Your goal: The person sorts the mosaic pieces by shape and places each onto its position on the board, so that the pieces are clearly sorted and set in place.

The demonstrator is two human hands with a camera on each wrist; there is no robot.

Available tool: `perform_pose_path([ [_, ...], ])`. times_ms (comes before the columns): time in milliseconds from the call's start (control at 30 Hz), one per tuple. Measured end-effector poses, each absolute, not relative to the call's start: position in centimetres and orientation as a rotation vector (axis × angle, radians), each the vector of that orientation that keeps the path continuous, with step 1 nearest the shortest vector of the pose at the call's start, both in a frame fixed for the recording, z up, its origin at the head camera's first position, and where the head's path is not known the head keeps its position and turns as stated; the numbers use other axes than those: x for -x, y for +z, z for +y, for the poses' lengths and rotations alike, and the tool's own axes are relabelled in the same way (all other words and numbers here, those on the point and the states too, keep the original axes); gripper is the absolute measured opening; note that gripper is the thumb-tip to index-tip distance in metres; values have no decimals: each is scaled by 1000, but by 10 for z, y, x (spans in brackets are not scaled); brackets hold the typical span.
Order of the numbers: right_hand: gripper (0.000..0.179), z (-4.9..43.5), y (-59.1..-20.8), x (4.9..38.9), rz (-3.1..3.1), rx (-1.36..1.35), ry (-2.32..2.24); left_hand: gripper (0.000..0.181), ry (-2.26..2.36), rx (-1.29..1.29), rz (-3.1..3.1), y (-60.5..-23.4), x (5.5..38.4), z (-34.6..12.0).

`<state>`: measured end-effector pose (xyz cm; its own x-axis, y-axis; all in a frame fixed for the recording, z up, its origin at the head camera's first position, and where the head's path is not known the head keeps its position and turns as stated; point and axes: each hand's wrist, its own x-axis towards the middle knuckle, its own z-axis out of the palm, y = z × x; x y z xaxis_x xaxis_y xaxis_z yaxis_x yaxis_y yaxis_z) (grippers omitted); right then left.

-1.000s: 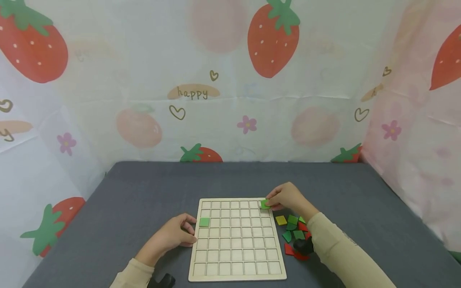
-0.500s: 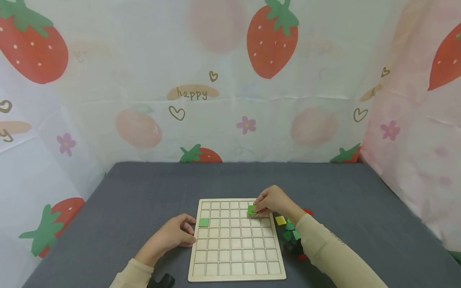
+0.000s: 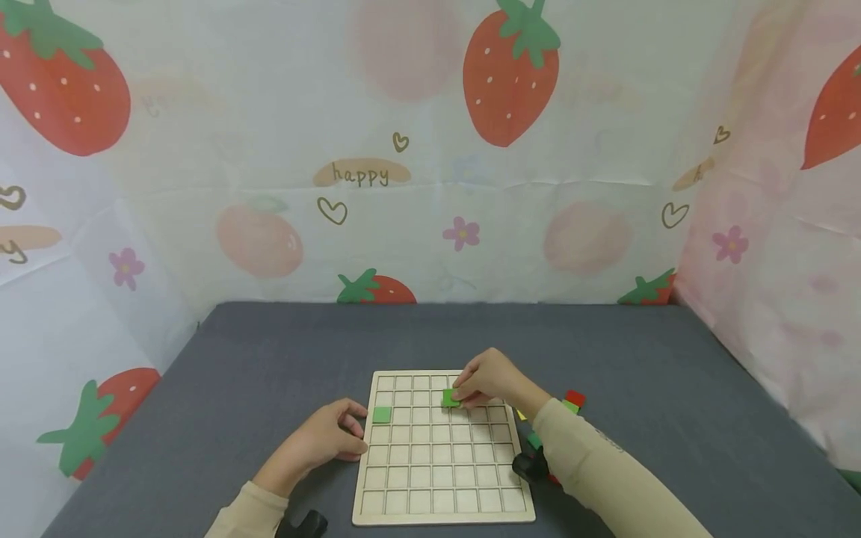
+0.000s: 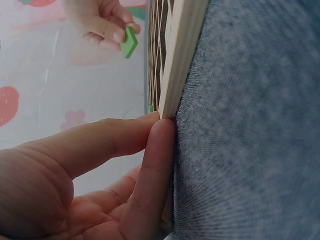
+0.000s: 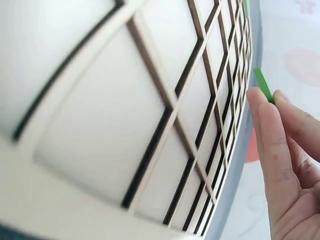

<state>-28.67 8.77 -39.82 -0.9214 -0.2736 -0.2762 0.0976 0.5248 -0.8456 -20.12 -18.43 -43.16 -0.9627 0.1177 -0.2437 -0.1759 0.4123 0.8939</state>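
Note:
My right hand [image 3: 494,377] pinches a green square tile [image 3: 450,398] between thumb and fingers, above the far rows of a pale wooden grid board [image 3: 430,518]. In the right wrist view the tile [image 5: 264,86] is tilted, clear of the grid. My left hand [image 3: 327,435] lies at the board's left side. Its fingertips [image 4: 159,137] touch the wooden edge [image 4: 181,55] in the left wrist view, pressing rather than wrapping round it. One lighter green tile [image 3: 382,415] sits in a left-column square, third row from the far side.
Right of the board, loose tiles lie partly hidden by my right arm: a red tile [image 3: 575,398], a dark green tile [image 3: 534,441] and others. A black wrist device [image 3: 530,467] hangs over the board's right edge. A strawberry-print curtain [image 3: 430,246] stands behind the grey table [image 3: 289,336].
My right hand has carried the green tile leftward from the board's far right corner, over the grid. The left hand stays in place.

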Motion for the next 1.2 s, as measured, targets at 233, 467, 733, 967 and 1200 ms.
perform_pose_path([
  [233,6,75,-398,285,2360,205,-1369,52,1563,57,2407,-431,203,-182],
  [467,8,62,-400,283,2336,211,-1375,52,1556,75,2422,-430,204,-180],
  [733,9,49,-403,281,2248,214,-1412,52,1551,77,2396,-430,202,-182],
  [967,7,40,-404,281,2272,218,-1366,52,1558,109,2422,-429,203,-181],
  [1200,7,34,-405,281,2262,241,-1376,52,1553,100,2419,-430,203,-181],
])
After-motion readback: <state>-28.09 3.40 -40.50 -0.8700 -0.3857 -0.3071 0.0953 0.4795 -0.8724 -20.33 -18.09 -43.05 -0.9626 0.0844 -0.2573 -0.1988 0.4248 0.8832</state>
